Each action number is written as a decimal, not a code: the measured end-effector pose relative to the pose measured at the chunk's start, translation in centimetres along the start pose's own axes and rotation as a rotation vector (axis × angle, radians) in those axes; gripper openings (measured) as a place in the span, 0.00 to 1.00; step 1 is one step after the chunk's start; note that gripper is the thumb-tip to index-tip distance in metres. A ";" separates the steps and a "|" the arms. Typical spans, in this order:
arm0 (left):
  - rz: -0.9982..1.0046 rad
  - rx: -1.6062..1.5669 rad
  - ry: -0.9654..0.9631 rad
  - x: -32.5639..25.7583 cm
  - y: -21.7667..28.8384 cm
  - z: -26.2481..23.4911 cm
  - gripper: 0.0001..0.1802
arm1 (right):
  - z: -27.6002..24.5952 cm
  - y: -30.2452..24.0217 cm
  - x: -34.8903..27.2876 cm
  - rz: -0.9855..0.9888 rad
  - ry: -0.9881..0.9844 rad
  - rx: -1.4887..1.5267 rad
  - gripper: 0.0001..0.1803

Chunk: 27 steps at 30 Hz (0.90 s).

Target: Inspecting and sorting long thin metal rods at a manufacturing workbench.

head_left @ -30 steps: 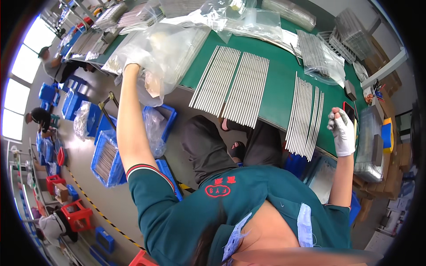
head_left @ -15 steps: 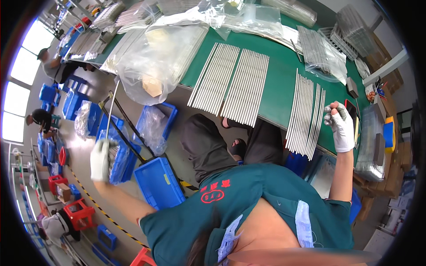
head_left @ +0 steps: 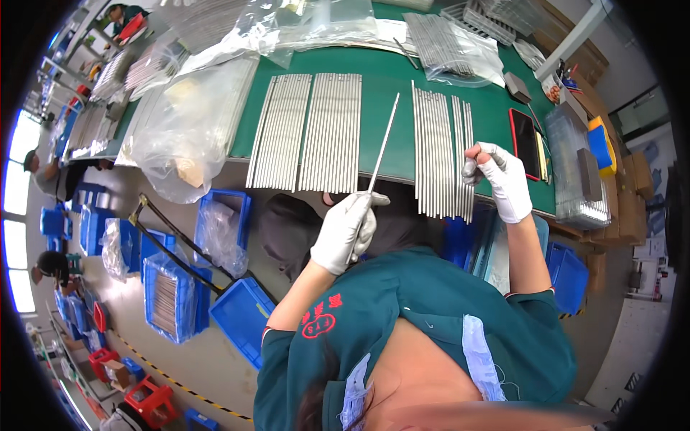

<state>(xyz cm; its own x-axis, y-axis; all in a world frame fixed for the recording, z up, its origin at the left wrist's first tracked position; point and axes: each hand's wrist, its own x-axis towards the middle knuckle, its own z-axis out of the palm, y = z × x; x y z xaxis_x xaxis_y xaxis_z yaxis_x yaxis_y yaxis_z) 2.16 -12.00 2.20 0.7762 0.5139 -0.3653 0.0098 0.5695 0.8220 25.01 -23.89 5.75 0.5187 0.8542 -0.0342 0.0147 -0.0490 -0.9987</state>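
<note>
Now left hand [head_left: 346, 231] up from the bins, pinching a metal rod [head_left: 383, 144] | right hand [head_left: 502, 179] still pinches rods [head_left: 440, 154]

Rod's lower end: hidden inside the gloved left hand [head_left: 347, 231], so the metal rod [head_left: 383, 141] shows only above the fist.
Right fingertips: the gloved right hand [head_left: 501, 179] curls over the rod row [head_left: 442, 151]; whether it pinches one cannot be told.
Bag contents: blurred behind the plastic bag [head_left: 188, 133], left of the left hand.
Distant workers: too small, at the left rim.
</note>
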 end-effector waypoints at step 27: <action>-0.127 0.005 0.054 4.6 -7.0 -1.4 0.17 | 0.8 0.8 4.1 0.144 -0.103 -0.071 0.10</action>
<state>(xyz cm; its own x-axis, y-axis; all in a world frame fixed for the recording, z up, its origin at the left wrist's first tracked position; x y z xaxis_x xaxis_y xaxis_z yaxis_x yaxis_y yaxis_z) 4.74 -12.69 -5.84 0.7335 0.4715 -0.4895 0.1091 0.6292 0.7696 26.45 -20.04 4.80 0.4294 0.8842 -0.1838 0.0092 -0.2078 -0.9781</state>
